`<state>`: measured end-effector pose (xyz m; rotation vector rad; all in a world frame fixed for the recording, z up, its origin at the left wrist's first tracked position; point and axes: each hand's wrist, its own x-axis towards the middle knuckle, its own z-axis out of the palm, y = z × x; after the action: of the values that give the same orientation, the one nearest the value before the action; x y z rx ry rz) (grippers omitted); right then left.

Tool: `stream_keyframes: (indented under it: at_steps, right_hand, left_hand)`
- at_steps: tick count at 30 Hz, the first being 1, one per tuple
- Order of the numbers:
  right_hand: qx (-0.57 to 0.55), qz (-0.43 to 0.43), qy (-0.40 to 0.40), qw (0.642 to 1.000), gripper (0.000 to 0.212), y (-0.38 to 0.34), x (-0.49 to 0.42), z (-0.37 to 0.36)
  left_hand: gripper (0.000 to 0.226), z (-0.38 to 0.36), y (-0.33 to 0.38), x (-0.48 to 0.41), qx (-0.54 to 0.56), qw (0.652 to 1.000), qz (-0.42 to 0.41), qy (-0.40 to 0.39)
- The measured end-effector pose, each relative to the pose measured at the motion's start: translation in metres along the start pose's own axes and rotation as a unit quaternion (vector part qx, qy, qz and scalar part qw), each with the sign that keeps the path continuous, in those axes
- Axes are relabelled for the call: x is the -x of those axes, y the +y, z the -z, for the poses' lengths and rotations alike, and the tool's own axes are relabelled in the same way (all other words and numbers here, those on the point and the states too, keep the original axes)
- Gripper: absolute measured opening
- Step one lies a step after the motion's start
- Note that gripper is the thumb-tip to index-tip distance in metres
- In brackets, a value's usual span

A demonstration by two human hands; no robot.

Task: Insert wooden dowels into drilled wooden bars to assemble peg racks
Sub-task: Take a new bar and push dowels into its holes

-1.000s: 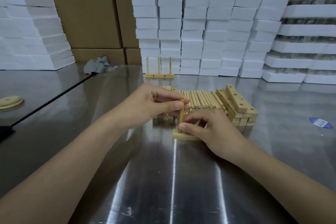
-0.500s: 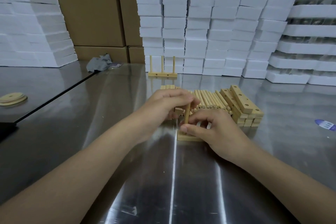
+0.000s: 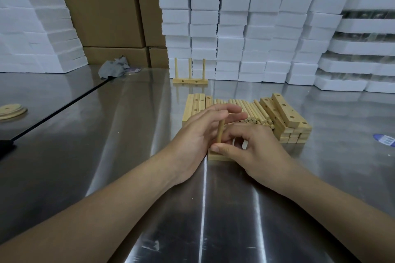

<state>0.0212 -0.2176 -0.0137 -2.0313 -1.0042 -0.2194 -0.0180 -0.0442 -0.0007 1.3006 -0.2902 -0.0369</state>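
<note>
Now left hand (image 3: 197, 134) fingers straight beside upright dowel (image 3: 220, 132); right hand (image 3: 254, 149) pinches bar (image 3: 215, 157).

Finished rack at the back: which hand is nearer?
Left. The left hand is directly in front of the rack; the right hand is further right and nearer the camera.

Both bare forearms reach forward and come close together at the wrists. The left hand (image 3: 196, 134) keeps its fingers almost straight, laid over the top of the upright dowel (image 3: 219, 132). The right hand (image 3: 258, 149) has curled fingers and pinches the bar (image 3: 215, 157), thumb in front.
</note>
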Motion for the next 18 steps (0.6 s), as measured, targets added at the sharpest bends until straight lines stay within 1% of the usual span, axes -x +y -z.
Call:
stream_keyframes:
  at_steps: [4, 6, 9, 12, 14, 15, 18]
  right_hand:
    - [0.029, -0.003, -0.009, 1.000, 0.024, -0.002, -0.002, -0.001]
    - [0.035, -0.016, -0.015, 0.999, 0.024, -0.002, -0.002, -0.002]
    - [0.041, -0.029, -0.018, 0.999, 0.017, -0.005, -0.001, -0.001]
    - [-0.025, -0.016, 0.013, 0.999, 0.005, -0.014, -0.002, 0.003]
    - [-0.084, -0.006, 0.039, 0.996, 0.008, -0.018, -0.004, 0.004]
    - [-0.102, -0.001, 0.040, 0.994, 0.007, -0.019, -0.004, 0.004]
    - [-0.093, 0.016, 0.025, 0.995, 0.003, -0.018, -0.004, 0.001]
  left_hand:
    - [0.043, -0.004, 0.000, 0.001, -0.026, 0.999, -0.001, 0.033]
    - [0.049, -0.005, 0.000, 0.001, -0.027, 0.999, 0.002, 0.039]
    - [0.046, -0.007, 0.001, 0.001, -0.022, 0.999, 0.005, 0.043]
    - [0.043, -0.009, 0.000, 0.000, -0.012, 0.998, 0.012, 0.054]
    - [0.046, -0.009, 0.000, -0.001, -0.001, 0.998, 0.009, 0.062]
    - [0.046, -0.009, 0.000, -0.001, 0.002, 0.998, 0.008, 0.068]
    - [0.045, -0.008, -0.002, -0.003, 0.014, 0.997, 0.011, 0.074]
